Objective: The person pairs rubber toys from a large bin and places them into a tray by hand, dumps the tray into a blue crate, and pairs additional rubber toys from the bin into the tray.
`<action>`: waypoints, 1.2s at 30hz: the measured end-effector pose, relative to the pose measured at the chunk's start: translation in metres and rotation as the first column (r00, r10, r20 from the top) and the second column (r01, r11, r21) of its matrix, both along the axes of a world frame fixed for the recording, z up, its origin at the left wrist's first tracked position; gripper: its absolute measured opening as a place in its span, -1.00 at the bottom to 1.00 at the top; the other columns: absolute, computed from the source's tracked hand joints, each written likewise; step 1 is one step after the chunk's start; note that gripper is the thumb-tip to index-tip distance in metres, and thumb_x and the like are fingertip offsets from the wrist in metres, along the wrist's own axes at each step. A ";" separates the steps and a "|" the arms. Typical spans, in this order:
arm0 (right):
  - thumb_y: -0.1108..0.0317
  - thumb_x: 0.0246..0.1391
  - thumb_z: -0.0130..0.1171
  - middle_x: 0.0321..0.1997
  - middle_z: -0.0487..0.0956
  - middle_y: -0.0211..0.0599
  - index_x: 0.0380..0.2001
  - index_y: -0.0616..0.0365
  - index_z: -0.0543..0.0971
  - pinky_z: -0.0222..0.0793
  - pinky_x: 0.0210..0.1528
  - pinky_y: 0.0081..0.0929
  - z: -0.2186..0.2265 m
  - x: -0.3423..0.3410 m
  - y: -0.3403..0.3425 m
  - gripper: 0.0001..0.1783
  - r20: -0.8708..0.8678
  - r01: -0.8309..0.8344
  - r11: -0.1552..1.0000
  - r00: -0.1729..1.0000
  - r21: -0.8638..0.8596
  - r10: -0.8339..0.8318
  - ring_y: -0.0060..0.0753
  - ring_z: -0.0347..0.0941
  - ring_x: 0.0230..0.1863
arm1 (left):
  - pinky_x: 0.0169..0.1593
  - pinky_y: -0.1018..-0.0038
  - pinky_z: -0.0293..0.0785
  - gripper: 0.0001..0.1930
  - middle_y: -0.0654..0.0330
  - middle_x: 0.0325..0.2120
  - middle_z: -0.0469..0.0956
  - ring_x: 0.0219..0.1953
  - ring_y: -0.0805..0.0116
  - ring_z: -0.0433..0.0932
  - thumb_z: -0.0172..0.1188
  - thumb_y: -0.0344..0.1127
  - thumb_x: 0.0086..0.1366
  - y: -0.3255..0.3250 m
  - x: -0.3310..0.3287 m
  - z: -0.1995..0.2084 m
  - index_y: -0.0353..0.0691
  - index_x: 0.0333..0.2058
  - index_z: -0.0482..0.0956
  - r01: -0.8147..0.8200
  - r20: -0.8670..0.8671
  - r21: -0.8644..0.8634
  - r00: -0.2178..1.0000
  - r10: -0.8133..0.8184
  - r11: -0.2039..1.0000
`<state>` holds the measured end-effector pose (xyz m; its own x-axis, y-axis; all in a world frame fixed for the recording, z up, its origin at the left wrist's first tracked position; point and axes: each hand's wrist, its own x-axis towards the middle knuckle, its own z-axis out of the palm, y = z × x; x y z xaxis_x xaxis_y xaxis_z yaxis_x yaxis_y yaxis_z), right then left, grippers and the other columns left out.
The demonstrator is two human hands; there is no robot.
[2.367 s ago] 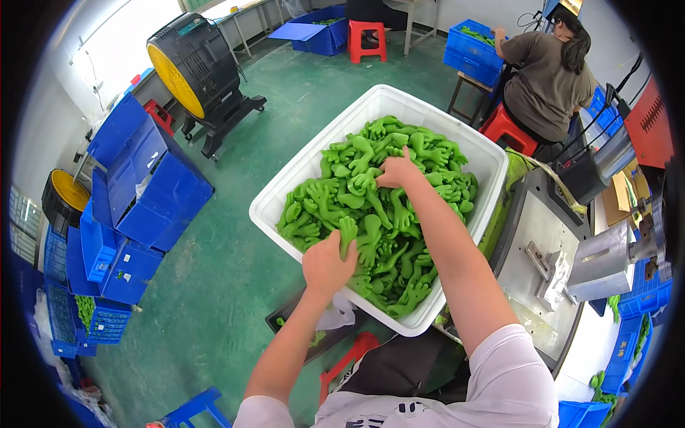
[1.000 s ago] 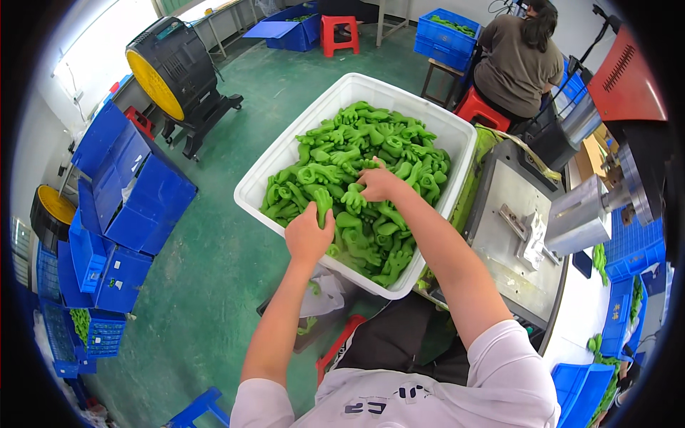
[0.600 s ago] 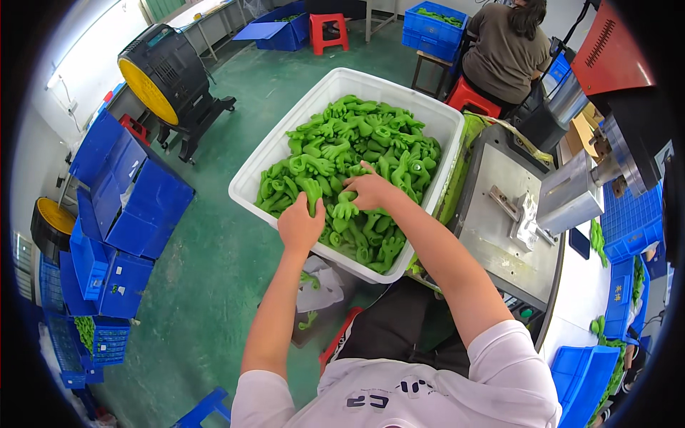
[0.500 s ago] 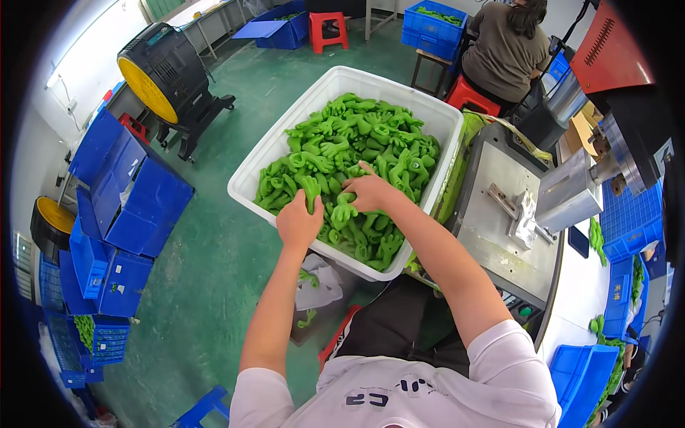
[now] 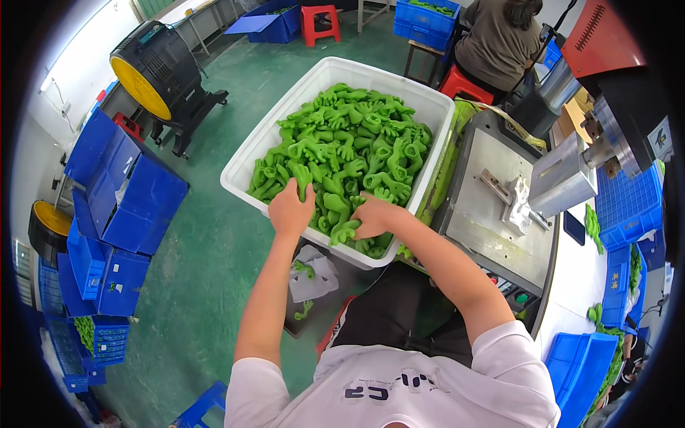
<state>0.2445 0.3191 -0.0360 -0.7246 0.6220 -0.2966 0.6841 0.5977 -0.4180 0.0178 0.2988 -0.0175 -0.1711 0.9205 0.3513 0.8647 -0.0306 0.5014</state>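
Note:
A white plastic tub [image 5: 285, 118] in front of me is heaped with green rubbery pieces [image 5: 342, 132], many shaped like little hands with fingers. At the tub's near left, my left hand [image 5: 290, 212] is closed round a green toy hand [image 5: 302, 177], whose fingers point up and away from me. Lower in the heap, near the front wall, my right hand [image 5: 378, 217] grips another green toy hand [image 5: 344, 232] with its fingers toward the left. My right fingertips are partly hidden among the pieces.
To the right, a press machine [image 5: 567, 175] stands over a metal worktable [image 5: 489, 214] with a shiny metal mould [image 5: 518, 205]. Below the tub sits a bin [image 5: 314, 285] with white sheeting. Blue boxes [image 5: 146, 200] and a large fan [image 5: 153, 78] are left. A person [image 5: 499, 46] sits at the far right.
My right hand has moved nearer the tub's front wall with the green toy hand. My left hand still holds its piece in about the same spot. The whole view has shifted slightly.

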 end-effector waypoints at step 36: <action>0.02 -0.03 0.16 -0.14 0.64 0.12 -0.13 0.18 0.66 0.49 0.01 -0.13 0.072 -0.075 0.172 -0.49 -0.435 0.324 0.945 0.846 -0.042 -0.309 0.14 0.58 -0.08 | -0.42 0.04 0.43 -0.66 -0.01 -0.63 0.55 -0.51 -0.10 0.57 0.22 -0.05 0.25 0.015 -0.002 0.012 -0.25 -0.39 0.50 -0.001 -0.025 -0.028 1.000 0.000 1.000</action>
